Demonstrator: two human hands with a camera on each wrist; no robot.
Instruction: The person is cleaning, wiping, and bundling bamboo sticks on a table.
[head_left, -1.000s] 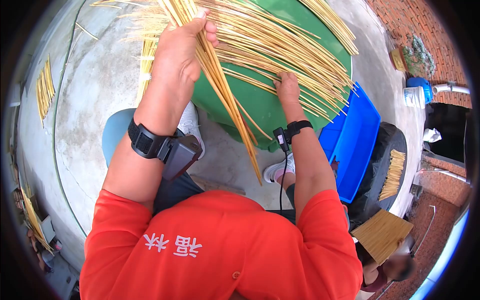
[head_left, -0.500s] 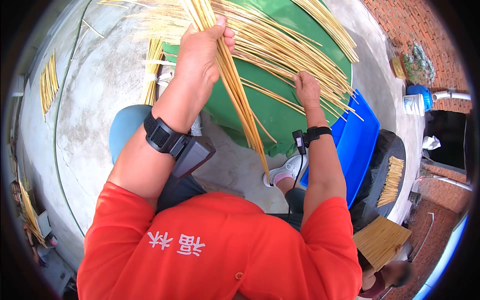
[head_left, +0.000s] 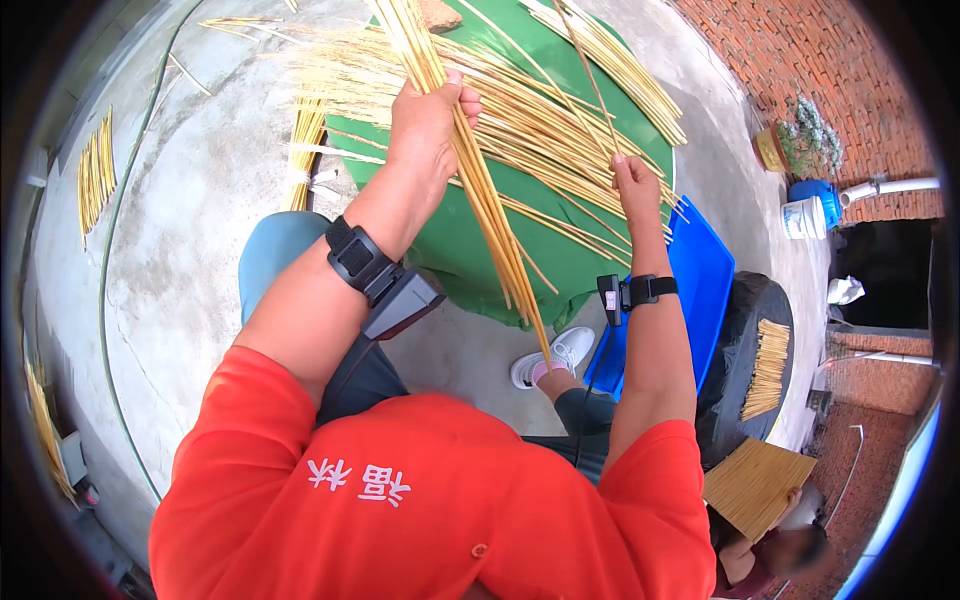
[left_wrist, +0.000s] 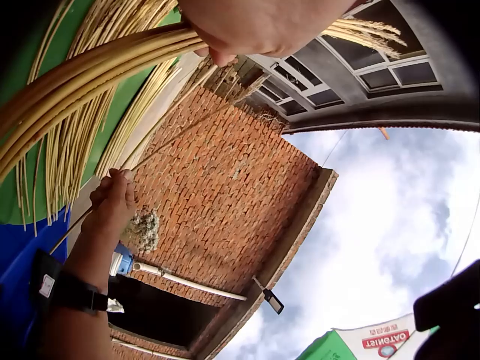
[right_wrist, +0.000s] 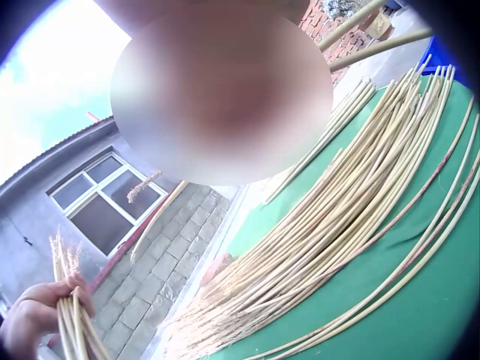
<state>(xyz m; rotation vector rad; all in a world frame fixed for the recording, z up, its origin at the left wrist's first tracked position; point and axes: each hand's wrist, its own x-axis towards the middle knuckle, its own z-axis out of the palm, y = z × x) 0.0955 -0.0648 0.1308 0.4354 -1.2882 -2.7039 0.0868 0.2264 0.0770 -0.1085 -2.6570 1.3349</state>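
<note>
My left hand (head_left: 425, 125) grips a thick bundle of dried stalks (head_left: 490, 215), whose butt ends slant down toward my knees. Feathery tips of that bundle show above the hand in the right wrist view. My right hand (head_left: 638, 188) pinches two long stalks near their lower part, one of them a browner stalk (head_left: 597, 92) running up and away. Under both hands, a broad pile of loose stalks (head_left: 540, 145) lies on a green-covered table (head_left: 455, 255). A blurred patch hides much of the right hand in its wrist view.
Beyond the pile lies a second row of stalks (head_left: 625, 70). A blue bin (head_left: 705, 270) stands by the table's right side, beside a black-covered round stand (head_left: 735, 360) bearing short cut stalks. A tied stalk bundle (head_left: 303, 165) is left of the table. Another person holds a woven panel (head_left: 760, 485).
My right hand has left the pile's near edge, lifting with two stalks pinched in it. The left hand keeps its bundle, shifting slightly right and down in the head view.
</note>
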